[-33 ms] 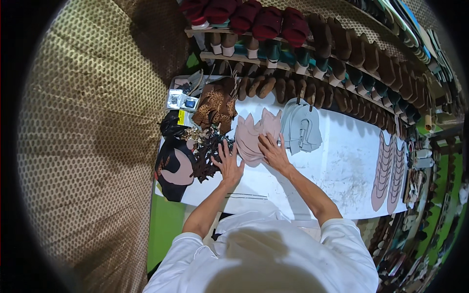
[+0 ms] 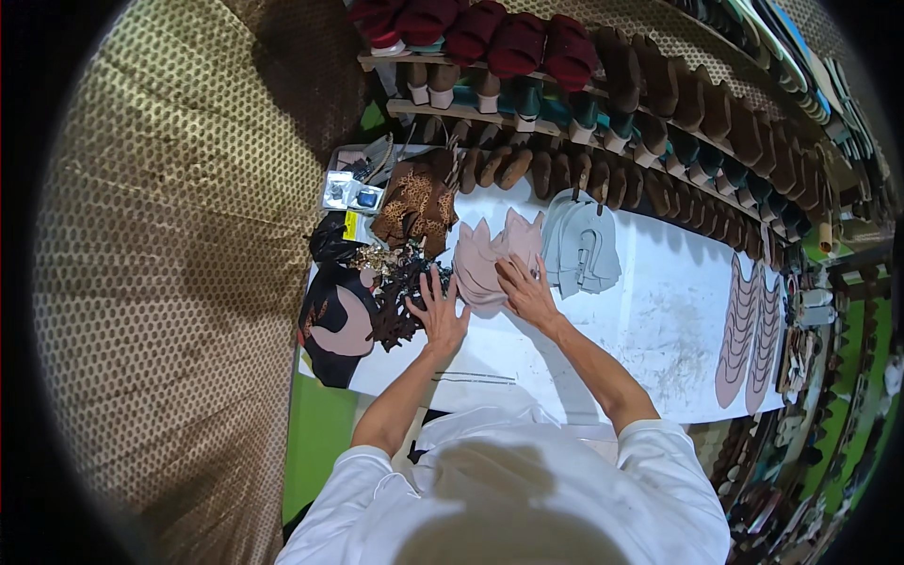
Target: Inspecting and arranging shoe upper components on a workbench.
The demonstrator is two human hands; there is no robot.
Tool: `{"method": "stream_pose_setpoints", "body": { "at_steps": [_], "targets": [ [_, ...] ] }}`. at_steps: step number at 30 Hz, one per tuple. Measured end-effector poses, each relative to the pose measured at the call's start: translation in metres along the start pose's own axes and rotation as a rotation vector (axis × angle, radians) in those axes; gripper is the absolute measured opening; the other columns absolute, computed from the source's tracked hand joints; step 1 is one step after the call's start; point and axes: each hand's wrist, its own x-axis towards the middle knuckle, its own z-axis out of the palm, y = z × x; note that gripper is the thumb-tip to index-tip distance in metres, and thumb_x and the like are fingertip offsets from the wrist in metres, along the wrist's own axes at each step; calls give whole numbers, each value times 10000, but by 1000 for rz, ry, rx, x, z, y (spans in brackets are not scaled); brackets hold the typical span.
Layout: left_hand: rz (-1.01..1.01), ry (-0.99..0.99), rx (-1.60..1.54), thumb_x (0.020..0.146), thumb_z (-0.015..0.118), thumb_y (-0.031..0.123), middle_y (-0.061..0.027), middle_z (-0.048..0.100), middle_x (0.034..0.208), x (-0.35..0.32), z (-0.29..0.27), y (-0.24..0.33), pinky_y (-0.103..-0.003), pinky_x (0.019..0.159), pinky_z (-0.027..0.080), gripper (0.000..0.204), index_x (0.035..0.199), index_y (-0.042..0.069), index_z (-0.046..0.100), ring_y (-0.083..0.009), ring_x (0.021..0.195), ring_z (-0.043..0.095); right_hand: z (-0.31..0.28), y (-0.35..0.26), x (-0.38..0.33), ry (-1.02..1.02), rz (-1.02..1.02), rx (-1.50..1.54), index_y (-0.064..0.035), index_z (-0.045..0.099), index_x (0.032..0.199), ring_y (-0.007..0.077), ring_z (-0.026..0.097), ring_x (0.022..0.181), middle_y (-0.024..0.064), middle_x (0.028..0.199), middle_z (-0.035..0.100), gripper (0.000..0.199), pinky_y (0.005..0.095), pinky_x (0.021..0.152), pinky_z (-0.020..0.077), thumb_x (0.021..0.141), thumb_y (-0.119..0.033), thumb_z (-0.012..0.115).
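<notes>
A stack of pale pink cut shoe pieces (image 2: 478,264), with pointed and curved edges, lies fanned out on the white tabletop. My right hand (image 2: 529,294) rests on the stack's right part, its fingers apart and slightly bent over the top pieces. At the stack's lower left my left hand (image 2: 440,313) lies with fingers spread, holding nothing. Its fingertips are by a heap of dark, tangled trimmings (image 2: 400,306). Grey cut pieces (image 2: 582,247), stacked and partly curled, lie just right of the pink ones.
Leopard-print pieces (image 2: 416,209) and small clear packets (image 2: 350,193) are at the far left. A black sheet with a pink crescent piece (image 2: 350,325) lies at the left edge. Two rows of overlapping pink soles (image 2: 739,339) lie right. Shelves of shoe lasts (image 2: 650,141) stand behind.
My right hand's fingers have shifted slightly on the pink pieces. My left hand and the other things stay in nearly the same place.
</notes>
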Motion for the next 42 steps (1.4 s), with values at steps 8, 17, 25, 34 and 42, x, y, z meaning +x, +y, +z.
{"method": "stream_pose_setpoints", "body": {
  "at_steps": [8,17,25,34,42],
  "targets": [
    [80,188,83,832,725,158,-145,215,1733,17,-9,-50,-832,1111,56,223,1044,180,790,-414,1600,99,-31,20,28,102,-5,237,-110,697,1295,309,321,1525,59,1541,466,469,715,1227,70,846,-237,742],
    [76,46,7,825,682,195,-136,197,1740,-15,0,-14,-811,1135,17,272,1068,204,802,-417,1603,88,-28,-11,13,10,51,185,-57,684,1323,324,298,1545,81,1598,425,675,694,1237,95,759,-393,838],
    [72,130,-47,822,692,161,-147,238,1725,-23,-7,-25,-807,1127,19,321,1126,200,789,-408,1598,107,4,-9,23,229,-128,-67,-15,684,1321,301,332,1533,62,1573,460,820,683,1256,132,611,-356,912],
    [165,-10,18,907,675,252,-185,282,1690,5,-13,-11,-823,1128,59,450,1357,246,685,-435,1580,139,-61,62,115,-58,8,107,-46,823,890,303,375,1496,29,1428,632,490,733,1222,68,804,-526,775],
    [457,-170,214,972,612,253,-104,548,1512,20,13,-7,-844,1139,58,384,1350,204,662,-379,1553,277,-63,58,115,-31,97,155,-20,815,950,314,396,1481,60,1410,640,485,730,1224,65,782,-475,811]
  ]
}}
